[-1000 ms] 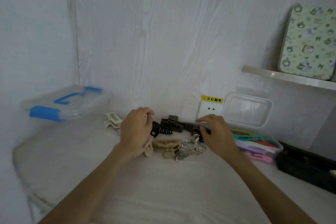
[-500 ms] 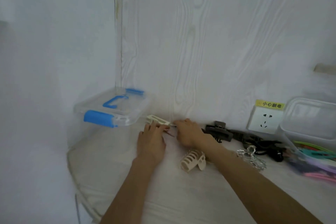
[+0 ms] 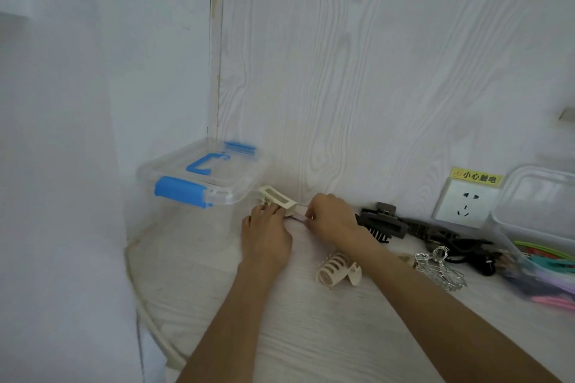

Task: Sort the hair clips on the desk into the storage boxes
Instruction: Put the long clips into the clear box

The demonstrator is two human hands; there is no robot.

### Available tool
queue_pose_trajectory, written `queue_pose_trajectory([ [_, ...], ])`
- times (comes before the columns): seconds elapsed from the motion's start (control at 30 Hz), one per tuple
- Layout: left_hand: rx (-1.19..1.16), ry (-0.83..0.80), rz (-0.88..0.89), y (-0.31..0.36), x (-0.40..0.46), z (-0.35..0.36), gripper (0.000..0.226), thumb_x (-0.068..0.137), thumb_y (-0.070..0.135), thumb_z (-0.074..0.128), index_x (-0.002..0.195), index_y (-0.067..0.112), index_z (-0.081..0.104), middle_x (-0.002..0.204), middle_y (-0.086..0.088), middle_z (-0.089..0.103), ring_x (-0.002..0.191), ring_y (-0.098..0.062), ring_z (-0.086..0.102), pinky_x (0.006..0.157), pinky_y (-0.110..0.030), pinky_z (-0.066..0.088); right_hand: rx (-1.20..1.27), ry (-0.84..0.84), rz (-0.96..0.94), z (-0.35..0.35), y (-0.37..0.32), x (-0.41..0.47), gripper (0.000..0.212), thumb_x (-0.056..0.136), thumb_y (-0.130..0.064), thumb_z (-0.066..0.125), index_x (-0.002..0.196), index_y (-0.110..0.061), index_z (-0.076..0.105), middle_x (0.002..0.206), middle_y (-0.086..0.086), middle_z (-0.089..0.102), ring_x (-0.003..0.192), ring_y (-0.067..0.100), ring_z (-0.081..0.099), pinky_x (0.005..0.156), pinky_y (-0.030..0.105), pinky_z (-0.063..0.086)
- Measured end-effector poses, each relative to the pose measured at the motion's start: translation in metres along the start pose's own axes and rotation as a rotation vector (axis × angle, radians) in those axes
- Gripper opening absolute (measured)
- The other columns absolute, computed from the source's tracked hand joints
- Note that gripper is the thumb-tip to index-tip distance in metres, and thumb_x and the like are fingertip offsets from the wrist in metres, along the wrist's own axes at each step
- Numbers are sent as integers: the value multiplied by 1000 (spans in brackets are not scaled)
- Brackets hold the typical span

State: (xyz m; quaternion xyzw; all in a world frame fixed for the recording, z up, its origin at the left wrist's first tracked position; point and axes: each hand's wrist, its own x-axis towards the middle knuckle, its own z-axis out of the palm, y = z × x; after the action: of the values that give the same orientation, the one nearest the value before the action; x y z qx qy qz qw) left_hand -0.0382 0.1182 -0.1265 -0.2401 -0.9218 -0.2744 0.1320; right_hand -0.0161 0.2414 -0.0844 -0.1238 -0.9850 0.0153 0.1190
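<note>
A cream rectangular hair clip (image 3: 278, 197) lies by the wall, right of a clear storage box (image 3: 199, 183) with a blue handle and latches, lid on. My left hand (image 3: 267, 235) has its fingertips on the near end of that clip. My right hand (image 3: 331, 221) pinches a thin pale pink clip (image 3: 299, 211) just right of it. On the desk lie a cream claw clip (image 3: 337, 269), a dark brown claw clip (image 3: 382, 222), more black clips (image 3: 441, 235) and silver metal clips (image 3: 440, 267).
A second clear box (image 3: 541, 221) at the right holds coloured clips (image 3: 550, 264). A wall socket (image 3: 465, 204) with a yellow label sits behind the black clips. The rounded desk edge (image 3: 146, 305) drops off at the left.
Both hands moved left from the pile of clips to the cream clip beside the blue-handled box. The view swung left with them.
</note>
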Motion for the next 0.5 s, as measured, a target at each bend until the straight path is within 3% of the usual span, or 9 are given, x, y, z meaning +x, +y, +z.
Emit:
queue_pose_trajectory([
  [0.07,-31,17,-15,0,0,0,45,89,11,41,132,20,46,139,3,45,131,-20,33,102,-32,28,-133,-31,-38,-3,-2,-1,17,93,-12,48,105,-5,58,111,12,62,103,27,58,75,30,40],
  [0.17,-143,131,-130,5,0,-7,26,90,15,47,111,16,62,115,-5,63,113,-24,52,85,-32,42,-171,-89,-69,-3,3,-6,18,94,-11,43,106,-4,56,114,14,60,105,28,55,73,30,34],
  [0.23,-151,194,-207,9,-1,-14,21,90,21,51,104,18,66,105,-6,67,102,-25,59,77,-33,45,-49,-99,-14,-5,9,-7,21,93,-17,47,107,-5,58,113,12,62,103,27,57,72,30,38],
  [0.37,-128,237,-233,10,-2,-20,24,95,24,47,112,23,63,109,-8,66,102,-29,60,80,-36,45,337,-13,97,-6,8,-11,22,86,-26,60,101,-14,71,102,6,70,94,22,64,74,31,50],
  [0.5,-89,222,-243,17,-1,-23,30,98,31,38,106,11,60,102,-14,65,97,-33,61,73,-35,41,381,-41,82,-2,-11,-9,23,81,-37,65,86,-17,74,79,4,69,83,22,66,64,30,47],
])
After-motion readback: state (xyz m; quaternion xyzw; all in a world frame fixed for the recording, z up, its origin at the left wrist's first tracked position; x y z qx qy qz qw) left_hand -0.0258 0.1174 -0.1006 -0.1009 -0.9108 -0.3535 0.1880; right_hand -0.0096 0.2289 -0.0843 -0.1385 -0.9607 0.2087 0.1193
